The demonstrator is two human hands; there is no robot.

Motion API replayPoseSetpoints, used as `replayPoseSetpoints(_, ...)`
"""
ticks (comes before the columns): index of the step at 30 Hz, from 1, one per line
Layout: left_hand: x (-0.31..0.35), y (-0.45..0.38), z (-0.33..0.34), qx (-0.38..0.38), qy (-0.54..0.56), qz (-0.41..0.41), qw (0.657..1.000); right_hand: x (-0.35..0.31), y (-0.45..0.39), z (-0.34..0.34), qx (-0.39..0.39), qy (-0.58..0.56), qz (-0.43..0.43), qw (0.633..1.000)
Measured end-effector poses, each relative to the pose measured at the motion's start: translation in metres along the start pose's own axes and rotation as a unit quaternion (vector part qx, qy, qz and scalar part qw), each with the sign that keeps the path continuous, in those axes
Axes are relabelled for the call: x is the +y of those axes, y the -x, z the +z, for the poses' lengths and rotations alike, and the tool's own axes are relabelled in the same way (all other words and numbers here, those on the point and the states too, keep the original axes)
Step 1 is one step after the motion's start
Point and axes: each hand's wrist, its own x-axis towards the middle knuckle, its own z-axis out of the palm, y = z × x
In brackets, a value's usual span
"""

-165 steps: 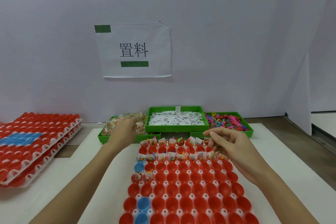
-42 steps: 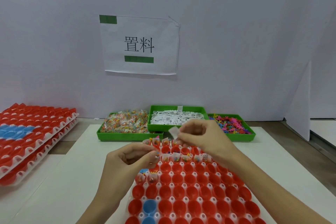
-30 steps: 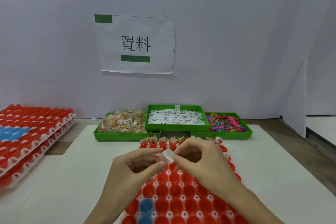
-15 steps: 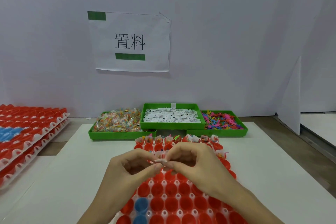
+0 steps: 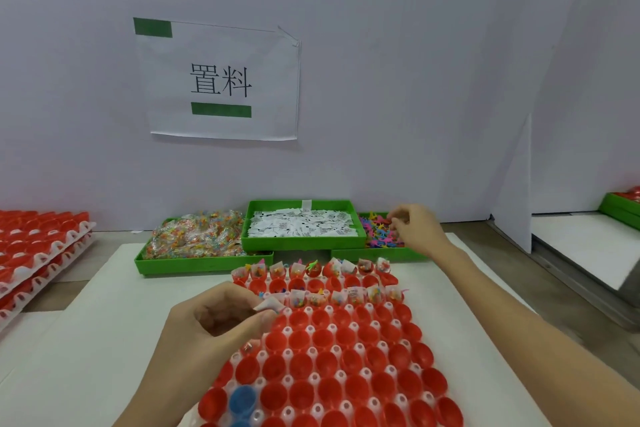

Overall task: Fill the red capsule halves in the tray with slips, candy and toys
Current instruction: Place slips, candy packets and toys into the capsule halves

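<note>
My left hand (image 5: pixel 214 329) pinches a folded slip (image 5: pixel 269 305) just over the red cups in the tray (image 5: pixel 346 357). My right hand (image 5: pixel 412 229) curls into the toy bin (image 5: pixel 381 255); I cannot tell if it holds a toy. The slip might spring open and miss its cup.

tray (image 5: pixel 313 352) – near end cut off | right hand (image 5: pixel 417 227) – fingertip contents unclear
</note>
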Motion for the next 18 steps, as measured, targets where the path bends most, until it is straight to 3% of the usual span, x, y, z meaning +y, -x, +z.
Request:
replayPoseSetpoints(4,-0.001,-0.003,-0.003,0.017,-0.011,0.006,1.000,0.027,-0.019,0.005,-0.059,0.124,-0.025,0.990)
replayPoseSetpoints(8,-0.003,-0.004,-0.004,0.019,-0.017,0.006,1.000,0.029,-0.026,0.014,-0.103,0.170,-0.044,0.979)
replayPoseSetpoints(13,-0.006,-0.005,-0.005,0.025,-0.022,0.000,0.999,0.030,-0.031,0.020,-0.081,0.219,-0.050,0.971)
replayPoseSetpoints(18,-0.007,-0.005,-0.004,0.029,-0.024,0.003,0.999,0.032,-0.029,0.020,-0.052,0.162,-0.022,0.985)
